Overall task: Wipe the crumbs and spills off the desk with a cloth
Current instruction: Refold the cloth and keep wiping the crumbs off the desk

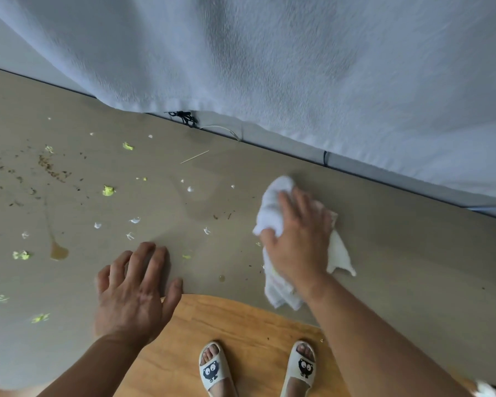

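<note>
Fingers (291, 207) of the right hand (298, 239) are curled down over a crumpled white terry cloth (272, 207), clutching it and pressing it against the flat grey-beige bench (398, 253), towards the bench's right half and close to its near edge. Loose corners of the cloth stick out from under the palm on the right and trail towards the front rim. On the other side, the left hand (135, 293) lies flat on the bench with its fingers (143, 259) spread wide and nothing in them, the thumb right at the curved front edge. Left of both hands the surface is littered: pale green scraps (108, 191), small white flecks (134, 220), a scatter of dark brown crumbs (49, 167), a thin wooden toothpick (194, 156) and a brown liquid spill (58, 250) with a long streak leading up from it. A white textured curtain (298, 67) hangs behind the bench. Below the rim, wooden flooring (241, 325) shows, with two feet in white cartoon-print slippers (212, 371).
</note>
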